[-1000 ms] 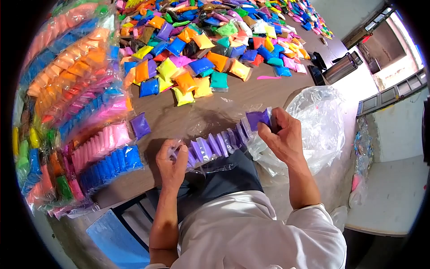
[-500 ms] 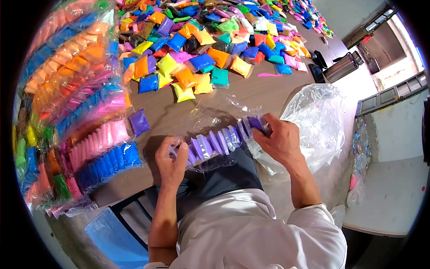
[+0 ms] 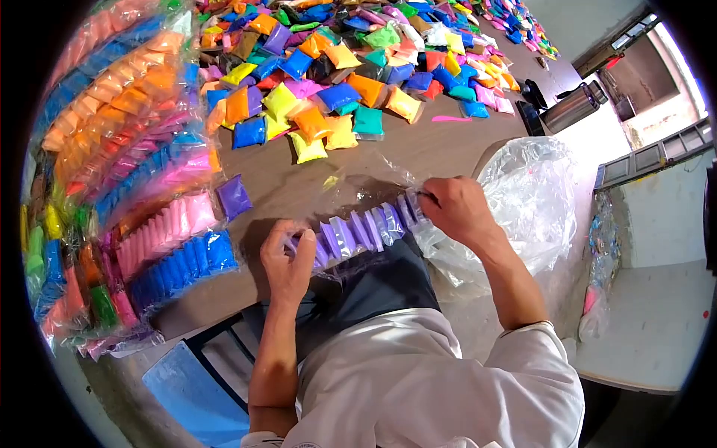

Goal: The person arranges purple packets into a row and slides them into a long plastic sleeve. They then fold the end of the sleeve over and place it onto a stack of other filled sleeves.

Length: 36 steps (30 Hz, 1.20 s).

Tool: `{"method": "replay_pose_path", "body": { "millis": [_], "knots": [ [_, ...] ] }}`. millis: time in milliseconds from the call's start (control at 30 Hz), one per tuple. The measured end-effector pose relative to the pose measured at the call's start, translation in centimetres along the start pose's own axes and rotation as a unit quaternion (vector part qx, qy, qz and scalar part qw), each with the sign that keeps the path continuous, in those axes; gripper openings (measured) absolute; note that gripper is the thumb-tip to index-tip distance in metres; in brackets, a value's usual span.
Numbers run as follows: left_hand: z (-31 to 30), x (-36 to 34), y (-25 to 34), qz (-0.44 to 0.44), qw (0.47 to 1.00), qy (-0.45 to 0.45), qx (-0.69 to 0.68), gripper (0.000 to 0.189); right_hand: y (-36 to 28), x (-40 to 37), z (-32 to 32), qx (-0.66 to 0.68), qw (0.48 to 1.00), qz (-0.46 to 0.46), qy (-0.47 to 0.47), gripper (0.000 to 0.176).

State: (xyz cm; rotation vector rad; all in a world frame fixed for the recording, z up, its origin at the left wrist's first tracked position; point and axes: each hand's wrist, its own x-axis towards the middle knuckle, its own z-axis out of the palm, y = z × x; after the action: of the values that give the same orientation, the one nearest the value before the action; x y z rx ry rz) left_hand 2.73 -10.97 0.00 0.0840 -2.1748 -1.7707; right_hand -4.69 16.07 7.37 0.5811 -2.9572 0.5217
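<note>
A row of small purple packets (image 3: 360, 231) stands on edge inside a clear plastic bag (image 3: 351, 196), at the table's near edge above my lap. My left hand (image 3: 288, 257) is wrapped round the row's left end, thumb towards me. At the other end, my right hand (image 3: 455, 211) is closed in a pinch on the bag's clear film, just beyond the last packets. Its fingertips are partly hidden. One loose purple packet (image 3: 234, 196) lies on the table to the left of my left hand.
Bagged rows of coloured packets (image 3: 160, 239) are stacked along the left. A large heap of loose packets (image 3: 336, 67) covers the far table (image 3: 403, 153). Crumpled clear plastic (image 3: 526, 198) lies right of my right hand, with a metal flask (image 3: 573, 108) behind it.
My right hand has moved up and slightly left, from the purple packets at the row's right end onto the bag's film. My left hand stays at the left end.
</note>
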Motion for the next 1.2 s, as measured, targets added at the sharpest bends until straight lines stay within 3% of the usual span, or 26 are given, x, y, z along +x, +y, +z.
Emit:
{"method": "replay_pose_path", "body": {
  "millis": [100,200,233,300,433,500,567,633,700,767,900,1033,1100,1200],
  "knots": [
    [0.1,0.1,0.1,0.002,1.000,0.001,-0.001,0.012,0.6,0.1,0.1,0.001,1.000,0.018,0.010,0.019],
    [-0.1,-0.1,0.0,-0.009,1.000,-0.002,-0.008,0.012,0.7,-0.4,-2.7,0.130,0.987,0.087,-0.030,0.023],
    [-0.1,0.0,0.0,-0.006,1.000,-0.004,-0.006,0.013,1.3,-0.8,-2.9,0.150,0.987,0.050,0.018,0.021],
    [-0.1,0.0,-0.1,-0.008,1.000,-0.002,-0.007,0.012,1.1,-1.8,-4.4,0.284,0.947,0.129,0.074,0.020],
    [0.1,-0.1,-0.2,-0.011,1.000,0.001,-0.014,0.013,-1.9,-1.6,-6.0,0.344,0.930,0.094,0.092,0.020],
    [0.4,-0.1,-0.2,-0.007,1.000,0.021,-0.019,0.012,-3.9,-0.4,-6.1,0.345,0.936,0.012,0.074,0.018],
    [0.2,-0.1,-0.3,-0.019,0.999,0.001,-0.027,0.010,-5.6,2.0,-5.7,0.311,0.949,-0.022,0.041,0.014],
    [0.4,-0.1,-1.1,-0.007,0.999,0.002,-0.036,0.010,-7.8,5.1,-4.3,0.237,0.950,-0.186,0.078,0.012],
    [0.4,0.0,-0.8,0.021,1.000,0.011,-0.017,0.011,-10.5,8.8,-2.7,0.209,0.941,-0.262,0.043,0.011],
    [0.4,0.0,0.0,0.008,0.999,0.009,-0.033,0.012,-13.3,12.4,-0.9,0.141,0.940,-0.307,-0.055,0.016],
    [0.4,0.0,-0.7,0.025,0.999,0.010,-0.038,0.011,-18.6,16.3,3.5,-0.007,0.928,-0.315,-0.198,0.024],
    [0.0,-0.1,-0.1,-0.010,1.000,-0.015,-0.023,0.012,-20.3,16.6,8.6,-0.050,0.921,-0.331,-0.201,0.029],
    [0.0,0.1,0.0,0.011,1.000,-0.005,-0.015,0.012,-20.5,16.5,10.9,-0.042,0.927,-0.333,-0.164,0.037],
    [0.2,0.1,-0.3,0.023,0.999,-0.004,-0.023,0.012,-20.0,16.5,11.6,-0.009,0.923,-0.336,-0.188,0.043]
  ]
}}
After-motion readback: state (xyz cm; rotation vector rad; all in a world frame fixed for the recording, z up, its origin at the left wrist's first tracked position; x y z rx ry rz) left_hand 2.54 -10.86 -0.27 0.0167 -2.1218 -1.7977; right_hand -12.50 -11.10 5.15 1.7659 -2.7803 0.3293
